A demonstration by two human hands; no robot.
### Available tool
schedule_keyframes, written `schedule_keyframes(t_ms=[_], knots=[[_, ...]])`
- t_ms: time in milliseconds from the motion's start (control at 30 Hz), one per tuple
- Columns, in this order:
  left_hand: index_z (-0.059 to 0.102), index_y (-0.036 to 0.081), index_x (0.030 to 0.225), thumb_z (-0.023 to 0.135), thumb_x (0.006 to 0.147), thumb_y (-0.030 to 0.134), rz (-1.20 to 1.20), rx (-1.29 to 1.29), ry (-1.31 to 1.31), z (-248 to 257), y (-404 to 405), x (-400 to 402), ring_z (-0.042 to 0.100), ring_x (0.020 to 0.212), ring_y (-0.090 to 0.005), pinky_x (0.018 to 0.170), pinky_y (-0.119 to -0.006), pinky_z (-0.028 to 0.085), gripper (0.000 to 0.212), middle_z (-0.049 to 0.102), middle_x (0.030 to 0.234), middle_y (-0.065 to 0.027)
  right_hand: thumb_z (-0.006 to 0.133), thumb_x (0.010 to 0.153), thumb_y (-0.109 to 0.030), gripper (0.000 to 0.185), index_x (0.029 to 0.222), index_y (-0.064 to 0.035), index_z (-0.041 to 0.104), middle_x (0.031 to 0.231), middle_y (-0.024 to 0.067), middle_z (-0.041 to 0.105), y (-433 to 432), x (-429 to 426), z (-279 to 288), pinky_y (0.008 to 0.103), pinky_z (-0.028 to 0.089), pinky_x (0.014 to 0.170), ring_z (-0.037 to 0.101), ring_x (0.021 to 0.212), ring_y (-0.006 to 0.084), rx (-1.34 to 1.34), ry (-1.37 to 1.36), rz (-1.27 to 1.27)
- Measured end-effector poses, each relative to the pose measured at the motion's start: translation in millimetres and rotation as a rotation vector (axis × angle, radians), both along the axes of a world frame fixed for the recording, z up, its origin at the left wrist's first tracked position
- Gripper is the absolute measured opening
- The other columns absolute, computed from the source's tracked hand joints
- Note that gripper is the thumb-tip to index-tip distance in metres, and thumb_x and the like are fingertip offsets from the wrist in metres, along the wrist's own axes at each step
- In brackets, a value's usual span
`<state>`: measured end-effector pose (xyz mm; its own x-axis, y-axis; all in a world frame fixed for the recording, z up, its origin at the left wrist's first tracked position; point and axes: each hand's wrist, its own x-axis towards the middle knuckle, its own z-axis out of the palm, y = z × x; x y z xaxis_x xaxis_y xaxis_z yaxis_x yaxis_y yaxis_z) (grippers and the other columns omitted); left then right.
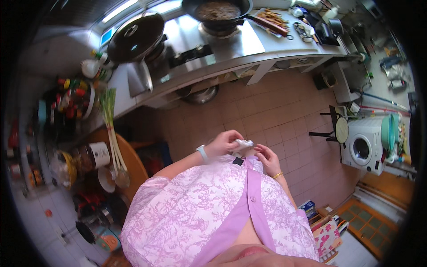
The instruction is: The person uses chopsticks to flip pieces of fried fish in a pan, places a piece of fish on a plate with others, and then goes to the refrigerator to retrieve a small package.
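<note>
My left hand (226,142), with a pale band on its wrist, pinches a small crumpled white tissue or cloth (244,144) in front of my body. Just to its right is my right hand (269,159), a gold-coloured bangle at its wrist. Its fingers are slightly bent and apart, the tips close to the white piece; whether they touch it is unclear. A small black square (238,161) shows on the patterned pink and white shirt (186,197) below the hands.
Ahead runs a counter with a gas stove (190,55), a lidded pan (136,38) and an open wok (218,11) holding food. Left are scallions (111,133) and jars by a round wooden table (133,157). Right stand a stool (341,130) and a washing machine (362,150).
</note>
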<state>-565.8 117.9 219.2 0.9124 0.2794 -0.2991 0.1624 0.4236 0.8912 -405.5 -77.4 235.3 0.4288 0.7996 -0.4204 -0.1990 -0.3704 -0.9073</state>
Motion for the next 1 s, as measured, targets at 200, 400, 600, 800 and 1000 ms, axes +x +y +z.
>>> schedule_keyframes(t_ms=[200, 400, 600, 800, 1000], knots=[[0.059, 0.001, 0.095, 0.057, 0.086, 0.004, -0.231, 0.17, -0.046, -1, -2, 154, 0.058, 0.082, -0.0087, 0.073, -0.025, 0.049, 0.01, 0.063, 0.088, -0.0032, 0.067, 0.086, -0.007, 0.012, 0.093, 0.0017, 0.061, 0.084, 0.0025, 0.065, 1, 91, -3, 0.0218, 0.05, 0.068, 0.062, 0.074, 0.0085, 0.065, 0.039, -0.242], [0.055, 0.002, 0.097, 0.058, 0.085, 0.006, -0.083, 0.087, 0.134, -22, -12, 278, 0.057, 0.075, -0.0083, 0.062, -0.023, 0.049, 0.013, 0.059, 0.086, -0.0022, 0.068, 0.084, -0.008, 0.018, 0.098, 0.0028, 0.061, 0.091, 0.0039, 0.063, 13, 223, 22, 0.0229, 0.05, 0.068, 0.061, 0.077, 0.0101, 0.145, -0.19, -0.16], [0.054, 0.005, 0.115, 0.05, 0.097, 0.025, -0.073, -0.355, 0.093, -3, -3, 373, 0.056, 0.096, -0.0107, 0.083, -0.029, 0.048, 0.027, 0.057, 0.105, -0.0022, 0.059, 0.086, -0.003, 0.024, 0.109, 0.0017, 0.061, 0.099, 0.0078, 0.062, 56, 340, 40, 0.0253, 0.052, 0.071, 0.063, 0.079, 0.0124, 0.103, -0.546, 0.366], [0.057, 0.003, 0.106, 0.051, 0.097, 0.024, 0.166, 0.097, 0.202, -20, 61, 390, 0.055, 0.088, -0.0085, 0.077, -0.024, 0.046, 0.024, 0.059, 0.095, -0.0025, 0.055, 0.087, 0.0, 0.026, 0.112, 0.0011, 0.061, 0.102, 0.0102, 0.064, 123, 418, 43, 0.026, 0.053, 0.073, 0.065, 0.081, 0.0131, 0.114, -0.127, 0.339], [0.058, 0.001, 0.097, 0.05, 0.096, 0.023, 0.518, 0.124, 0.506, -124, 119, 363, 0.056, 0.066, -0.0114, 0.055, -0.028, 0.048, 0.023, 0.059, 0.081, -0.0056, 0.059, 0.086, -0.002, 0.022, 0.108, 0.0013, 0.062, 0.099, 0.0092, 0.065, 187, 525, 56, 0.0252, 0.052, 0.075, 0.064, 0.084, 0.0141, 0.155, -0.432, 0.25]])
